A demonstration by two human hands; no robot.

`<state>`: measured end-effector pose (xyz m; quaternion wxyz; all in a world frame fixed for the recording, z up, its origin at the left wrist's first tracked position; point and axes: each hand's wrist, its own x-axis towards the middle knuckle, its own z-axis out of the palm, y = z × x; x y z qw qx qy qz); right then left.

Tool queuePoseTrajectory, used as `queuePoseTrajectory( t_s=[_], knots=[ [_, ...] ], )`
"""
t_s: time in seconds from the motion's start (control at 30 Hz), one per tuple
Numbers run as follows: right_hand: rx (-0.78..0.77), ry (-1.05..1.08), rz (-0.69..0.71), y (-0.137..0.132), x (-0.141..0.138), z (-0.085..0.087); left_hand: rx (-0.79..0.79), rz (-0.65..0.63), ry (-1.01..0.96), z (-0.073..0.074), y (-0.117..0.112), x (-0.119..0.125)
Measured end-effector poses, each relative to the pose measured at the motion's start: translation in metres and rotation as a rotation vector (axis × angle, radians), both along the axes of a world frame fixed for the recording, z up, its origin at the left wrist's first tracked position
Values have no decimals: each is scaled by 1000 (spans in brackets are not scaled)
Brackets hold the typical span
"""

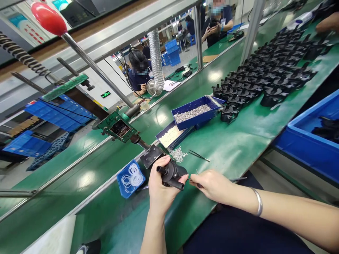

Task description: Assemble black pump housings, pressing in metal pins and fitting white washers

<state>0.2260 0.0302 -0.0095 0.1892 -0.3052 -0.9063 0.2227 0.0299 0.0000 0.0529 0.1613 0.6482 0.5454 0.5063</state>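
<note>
My left hand [159,187] is closed around a black plastic pump housing [172,174] with short round nozzles, held just above the green bench [233,148]. My right hand [212,183] pinches thin metal tweezers [191,180] whose tip meets the housing's right side. A silver bangle sits on my right wrist. A small heap of loose silver screws [178,154] lies just behind the housing. A second pair of tweezers [199,155] rests on the bench beside that heap.
A hand press [119,127] with a red-knobbed lever [49,18] stands at left. Small blue trays hold white rings [131,178], screws [194,113] and pale parts [171,135]. Many black housings [267,76] fill the bench at right. A blue bin [312,139] sits far right. Other people work beyond.
</note>
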Motion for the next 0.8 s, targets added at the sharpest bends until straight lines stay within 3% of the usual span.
queuePoseTrajectory(
  t_s=[0.13, 0.3, 0.53, 0.67, 0.73, 0.8],
  knots=[
    [-52, -87, -2, -1, -2, -8, 12, -88, 129, -9, 2, 3],
    [-77, -135, -32, -1, -3, -14, 42, -125, 221, -11, 4, 4],
    [-161, -173, -25, 0, -4, -7, 62, -157, 300, -9, 6, 3],
    [-296, -137, -2, 9, 9, 17, 69, -164, 314, -10, 5, 2],
    [-362, -72, -12, 20, 25, 43, 81, -160, 323, -12, 5, 2],
    [-406, 63, -92, 33, 42, 81, 98, -162, 328, -13, 5, 2]
  ],
)
